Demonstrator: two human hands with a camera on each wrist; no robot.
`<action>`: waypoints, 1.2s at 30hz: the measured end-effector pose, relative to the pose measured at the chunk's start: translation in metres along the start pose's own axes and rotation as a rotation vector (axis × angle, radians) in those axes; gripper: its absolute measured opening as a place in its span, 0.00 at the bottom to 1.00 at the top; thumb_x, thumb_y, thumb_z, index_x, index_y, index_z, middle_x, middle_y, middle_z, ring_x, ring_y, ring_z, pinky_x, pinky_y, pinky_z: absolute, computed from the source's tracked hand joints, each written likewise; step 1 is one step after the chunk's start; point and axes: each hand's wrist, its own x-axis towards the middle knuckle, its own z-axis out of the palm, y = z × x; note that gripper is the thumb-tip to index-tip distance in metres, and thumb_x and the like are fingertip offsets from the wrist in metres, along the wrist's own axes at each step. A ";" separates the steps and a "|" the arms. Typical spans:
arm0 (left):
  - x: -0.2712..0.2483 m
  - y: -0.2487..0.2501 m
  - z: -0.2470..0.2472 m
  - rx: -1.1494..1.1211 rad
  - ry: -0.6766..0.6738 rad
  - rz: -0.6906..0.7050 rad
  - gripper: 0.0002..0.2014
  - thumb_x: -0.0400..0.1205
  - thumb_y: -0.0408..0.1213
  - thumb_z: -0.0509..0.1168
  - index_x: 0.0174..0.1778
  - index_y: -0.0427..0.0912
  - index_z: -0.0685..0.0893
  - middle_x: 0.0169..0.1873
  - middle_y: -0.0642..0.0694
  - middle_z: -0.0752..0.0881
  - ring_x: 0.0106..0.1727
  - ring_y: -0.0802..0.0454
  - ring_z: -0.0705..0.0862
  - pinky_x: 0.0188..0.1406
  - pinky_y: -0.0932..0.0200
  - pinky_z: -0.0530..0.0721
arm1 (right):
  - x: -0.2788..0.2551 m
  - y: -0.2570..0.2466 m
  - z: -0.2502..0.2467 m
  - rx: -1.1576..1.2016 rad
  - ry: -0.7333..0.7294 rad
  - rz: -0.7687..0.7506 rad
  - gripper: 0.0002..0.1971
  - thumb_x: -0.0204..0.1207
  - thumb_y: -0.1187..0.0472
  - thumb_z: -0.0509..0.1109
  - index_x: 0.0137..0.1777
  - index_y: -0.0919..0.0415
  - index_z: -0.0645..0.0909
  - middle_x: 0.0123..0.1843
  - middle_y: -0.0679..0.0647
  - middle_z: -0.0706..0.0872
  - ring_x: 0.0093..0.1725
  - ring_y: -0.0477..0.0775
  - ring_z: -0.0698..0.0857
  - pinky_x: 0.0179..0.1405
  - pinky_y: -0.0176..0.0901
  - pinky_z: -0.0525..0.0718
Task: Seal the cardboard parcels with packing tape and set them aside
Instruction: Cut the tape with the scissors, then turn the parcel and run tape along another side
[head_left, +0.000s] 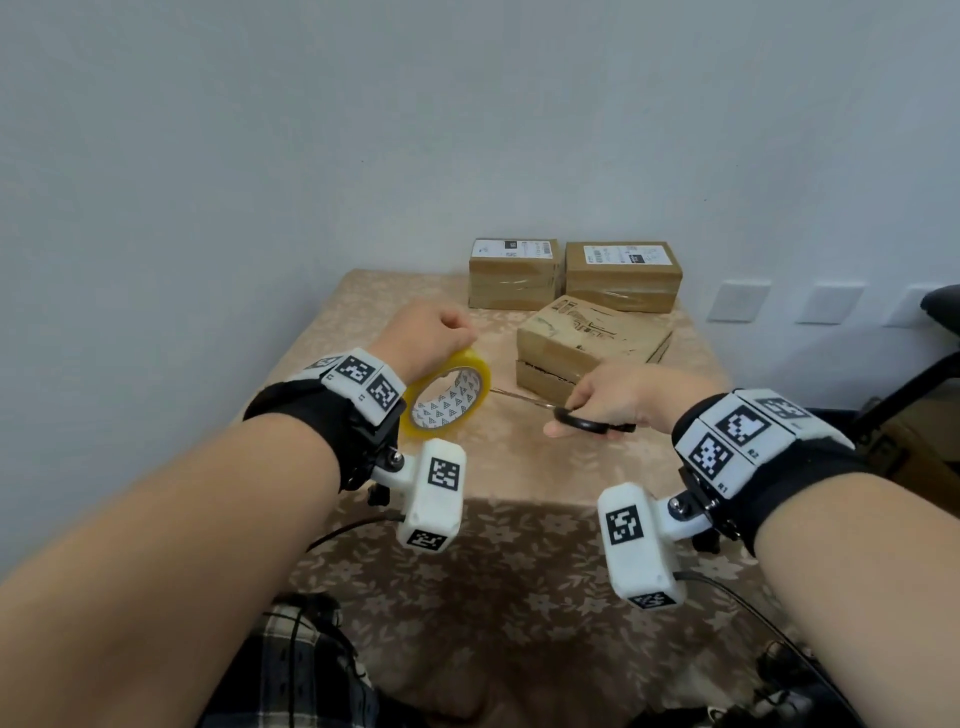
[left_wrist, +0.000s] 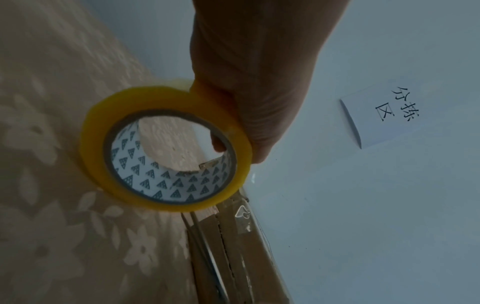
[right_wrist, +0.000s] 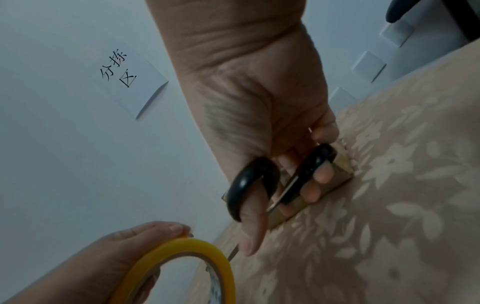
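Observation:
My left hand (head_left: 431, 338) grips a yellow roll of packing tape (head_left: 451, 397) by its upper rim, holding it on edge above the table; the roll (left_wrist: 166, 152) fills the left wrist view. My right hand (head_left: 613, 400) holds black-handled scissors (head_left: 582, 422), thumb and fingers through the loops (right_wrist: 249, 185), blades pointing left toward the roll. Just behind them lies a flat cardboard parcel (head_left: 592, 340) with a dark open seam along its front side. Two more parcels (head_left: 514, 273) (head_left: 623, 275) with clear tape and white labels stand at the far edge against the wall.
The table (head_left: 519, 467) wears a beige flowered cloth. A white paper sign (left_wrist: 381, 115) with handwriting hangs on the wall. White wall plates (head_left: 737, 300) and a dark chair (head_left: 935, 364) are to the right. Cables trail near my lap.

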 end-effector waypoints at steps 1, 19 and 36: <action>-0.001 -0.002 -0.001 0.032 0.036 0.003 0.07 0.81 0.37 0.65 0.44 0.39 0.87 0.34 0.53 0.83 0.37 0.56 0.79 0.40 0.60 0.78 | 0.001 -0.002 0.004 0.033 0.025 -0.030 0.27 0.72 0.38 0.72 0.52 0.65 0.87 0.37 0.54 0.82 0.35 0.53 0.76 0.36 0.42 0.74; -0.009 -0.027 0.008 0.271 0.327 0.154 0.09 0.84 0.41 0.59 0.50 0.47 0.84 0.54 0.51 0.83 0.54 0.51 0.80 0.46 0.57 0.74 | 0.038 -0.033 0.019 -0.082 0.885 -0.303 0.18 0.86 0.51 0.56 0.60 0.59 0.83 0.57 0.56 0.86 0.62 0.61 0.80 0.64 0.55 0.77; 0.013 -0.024 0.025 0.297 0.288 0.152 0.08 0.83 0.41 0.60 0.51 0.47 0.84 0.53 0.51 0.83 0.52 0.52 0.80 0.46 0.54 0.77 | 0.090 -0.034 0.017 -0.447 0.707 -0.065 0.23 0.87 0.47 0.48 0.77 0.56 0.65 0.80 0.60 0.68 0.79 0.62 0.66 0.76 0.60 0.64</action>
